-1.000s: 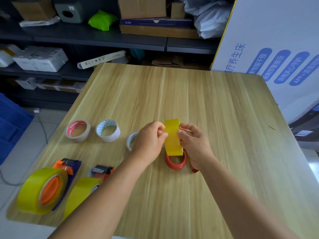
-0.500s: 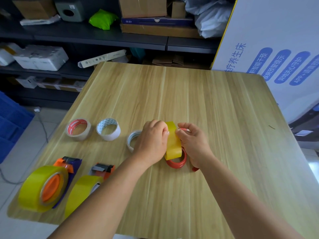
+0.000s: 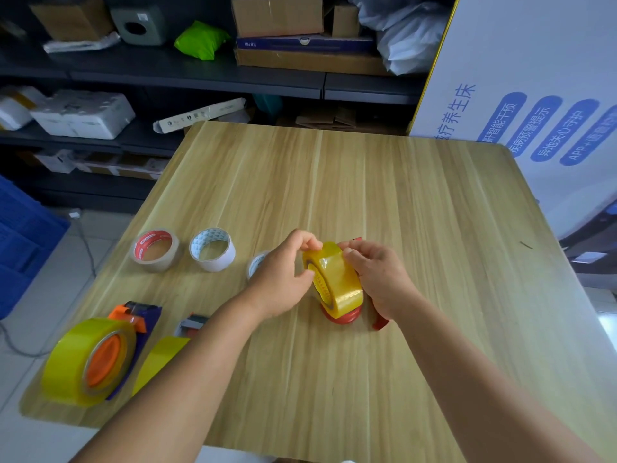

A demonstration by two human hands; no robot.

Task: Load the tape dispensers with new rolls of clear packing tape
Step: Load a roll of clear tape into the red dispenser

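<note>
Where the wooden table (image 3: 417, 228) shows its left near corner, well left of the yellow tape roll held at the middle, a large yellow roll on an orange-hubbed dispenser (image 3: 90, 359) lies on its side with its blue body and orange cutter end pointing away. Just right of it a second loaded dispenser (image 3: 163, 352) lies partly hidden behind the left forearm, its grey and orange cutter end showing. Farther back, still left of the held roll, two loose rolls lie flat: a tan roll with a red core (image 3: 154, 249) and, beside it, a white roll with a blue patterned core (image 3: 212, 249). A third small roll (image 3: 256, 264) peeks out behind the left hand, mostly hidden. The left hand (image 3: 283, 279) has its fingers and thumb curled onto the left face and top edge of the yellow tape roll (image 3: 335, 279). That roll stands on edge, tilted, over the red hub of the red dispenser (image 3: 340, 317), which rests on the table. Whether the roll is fully seated on the hub I cannot tell. The right hand (image 3: 377, 279) pinches the roll's top edge from the right with thumb and fingers, its palm covering most of the dispenser's body; a red tip shows below the wrist.
</note>
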